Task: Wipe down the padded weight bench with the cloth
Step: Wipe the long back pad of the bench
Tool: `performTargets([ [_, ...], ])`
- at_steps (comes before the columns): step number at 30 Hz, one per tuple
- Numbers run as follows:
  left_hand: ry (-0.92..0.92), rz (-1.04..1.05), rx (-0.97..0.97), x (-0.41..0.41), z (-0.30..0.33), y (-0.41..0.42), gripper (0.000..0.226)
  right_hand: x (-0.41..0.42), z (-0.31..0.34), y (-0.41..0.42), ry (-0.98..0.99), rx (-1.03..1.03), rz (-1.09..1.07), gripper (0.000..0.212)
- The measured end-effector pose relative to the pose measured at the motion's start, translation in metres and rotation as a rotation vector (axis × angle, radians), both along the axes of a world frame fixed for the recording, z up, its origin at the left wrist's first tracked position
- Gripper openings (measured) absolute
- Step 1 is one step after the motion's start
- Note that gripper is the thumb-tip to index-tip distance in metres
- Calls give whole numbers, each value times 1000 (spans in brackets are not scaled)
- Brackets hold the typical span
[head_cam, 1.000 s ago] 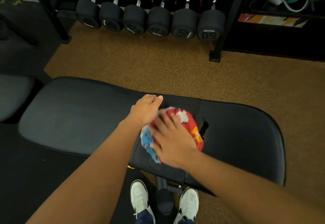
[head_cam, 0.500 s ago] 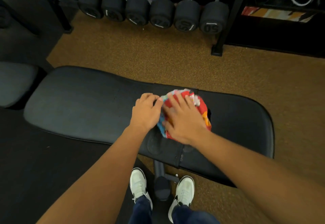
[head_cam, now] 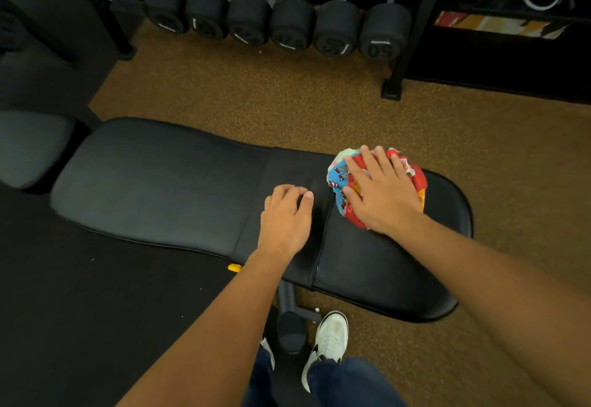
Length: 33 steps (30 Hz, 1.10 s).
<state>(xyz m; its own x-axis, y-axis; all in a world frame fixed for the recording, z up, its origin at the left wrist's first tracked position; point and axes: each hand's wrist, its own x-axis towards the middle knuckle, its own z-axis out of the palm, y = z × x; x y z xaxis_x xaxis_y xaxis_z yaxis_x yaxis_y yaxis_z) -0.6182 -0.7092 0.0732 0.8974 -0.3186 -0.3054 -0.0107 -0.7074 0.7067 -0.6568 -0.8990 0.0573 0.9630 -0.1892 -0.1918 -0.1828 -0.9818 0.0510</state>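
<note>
Head view: one black padded bench (head_cam: 153, 182), two pads split by seam, spans frame on brown floor (head_cam: 256, 96). One bunched multicoloured cloth (head_cam: 339, 176) pressed on right pad at far edge, just past seam. Right hand (head_cam: 382, 195) laid flat on cloth, fingers spread, grip wide, nothing clasped. Left hand (head_cam: 284, 218) rested on bare pad just left of seam, fingers curled loosely, holding nothing, apart from cloth. Six black dumbbells (head_cam: 278, 19) racked beyond. Two white shoes (head_cam: 329, 339) seen below bench.

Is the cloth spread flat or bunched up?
Bunched up: the cloth sits as a crumpled wad under the right hand.
</note>
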Motion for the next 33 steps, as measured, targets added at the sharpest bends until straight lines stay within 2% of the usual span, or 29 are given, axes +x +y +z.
performTargets([
  [2,30,-2,7,0,-3,-3,34,-9,-1,19,-37,-1,4,65],
  [6,60,3,36,2,-10,-9,44,-55,1,58,-23,64,195,65],
  [10,80,11,76,1,0,-14,39,-96,7,52,6,134,331,60],
  [12,97,2,90,-3,7,-17,37,-97,11,30,14,144,326,60],
  [16,110,-60,104,-12,13,-21,37,-67,14,-12,-4,84,128,62],
  [20,149,-68,84,-16,12,-19,40,-46,10,4,-43,39,-30,66],
  [26,198,-63,68,-8,10,-21,46,-82,6,66,18,72,206,66],
  [30,222,-61,77,-9,13,-21,48,-112,9,41,-1,140,345,63],
  [33,219,-64,89,-12,18,-22,48,-109,14,4,-30,114,278,61],
])
